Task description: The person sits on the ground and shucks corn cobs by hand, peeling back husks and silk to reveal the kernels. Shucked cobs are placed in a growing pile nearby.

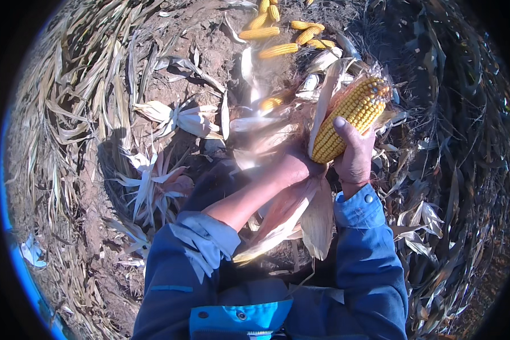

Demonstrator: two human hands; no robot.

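A large ear of yellow corn (350, 121) is tilted up and to the right in front of me, most of its kernels bare. Around its lower side my right hand (355, 151) is wrapped, thumb across the kernels. My left hand (299, 165) is closed at the base of the ear, its fingers hidden behind the cob and husk. Peeled-back dry husk (318, 212) hangs down below the base. One pale husk leaf (325, 102) still stands along the ear's left side, with reddish silk beside it.
Several bare corn cobs (278, 50) lie on the soil ahead. Empty-looking husks (187, 119) and a shredded husk (155, 182) are scattered to the left. Dry corn stalks (442, 127) are heaped on the right, and more stalks (68, 106) cover the left side.
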